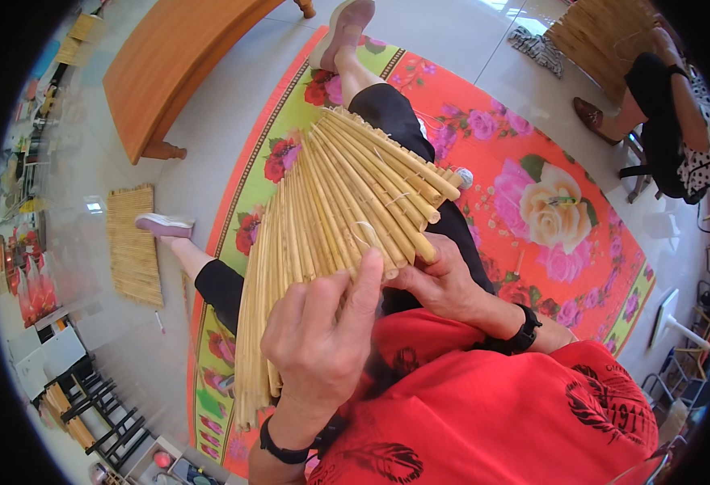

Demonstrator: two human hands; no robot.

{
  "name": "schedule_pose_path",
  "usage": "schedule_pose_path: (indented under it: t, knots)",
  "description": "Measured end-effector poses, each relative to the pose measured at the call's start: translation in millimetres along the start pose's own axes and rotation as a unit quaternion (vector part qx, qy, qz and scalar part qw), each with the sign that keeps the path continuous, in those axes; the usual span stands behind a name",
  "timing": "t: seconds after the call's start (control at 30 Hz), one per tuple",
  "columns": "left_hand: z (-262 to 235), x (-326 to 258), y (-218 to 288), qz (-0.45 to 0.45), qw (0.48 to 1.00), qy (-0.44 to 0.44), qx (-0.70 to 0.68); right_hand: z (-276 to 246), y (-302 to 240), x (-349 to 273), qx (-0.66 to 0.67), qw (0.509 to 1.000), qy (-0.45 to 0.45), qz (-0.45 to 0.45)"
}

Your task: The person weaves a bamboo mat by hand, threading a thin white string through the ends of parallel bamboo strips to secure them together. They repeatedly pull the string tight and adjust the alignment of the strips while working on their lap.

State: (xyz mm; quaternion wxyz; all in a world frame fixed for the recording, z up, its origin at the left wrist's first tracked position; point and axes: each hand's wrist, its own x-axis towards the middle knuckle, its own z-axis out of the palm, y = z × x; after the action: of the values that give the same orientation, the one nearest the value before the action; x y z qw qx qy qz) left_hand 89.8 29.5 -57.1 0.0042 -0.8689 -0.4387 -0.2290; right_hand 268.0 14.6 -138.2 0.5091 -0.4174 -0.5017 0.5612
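A mat of pale reed stalks [322,210], bound side by side with thin string, lies across my lap and fans out toward my knees. My left hand [318,335] grips the near edge of the mat, thumb on top of the stalks. My right hand [436,279] pinches the stalk ends at the mat's right side, fingers closed around them. A white ball of string [464,178] rests by my right leg.
I sit on a red floral floor mat [533,210] with legs stretched out. A finished reed mat [132,242] lies on the tiled floor at left, beyond it a wooden bench [169,56]. Another person [662,105] sits at the upper right with reed work [601,36].
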Motion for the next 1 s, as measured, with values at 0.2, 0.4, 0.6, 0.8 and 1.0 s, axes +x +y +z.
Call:
schedule_pose_path:
  t: [0.2, 0.4, 0.6, 0.8, 1.0]
  knots:
    - [-2, 7, -5, -0.001, 1.0, -0.003, -0.005, 7, 5, 2, -0.104, 0.99, 0.046, -0.087]
    - [-4, 9, -9, -0.009, 0.999, -0.014, -0.029, 8, -1, 10, -0.266, 0.942, 0.076, -0.191]
    - [-13, 15, -5, -0.044, 0.998, -0.035, -0.023, 9, -9, 14, -0.138, 0.982, 0.063, -0.114]
    - [-14, 15, -10, -0.044, 0.998, -0.038, -0.022, 8, 4, 18, -0.157, 0.98, 0.027, -0.12]
    - [-20, 36, -30, -0.067, 0.995, -0.025, -0.071, -4, 8, 13, -0.103, 0.979, 0.03, -0.176]
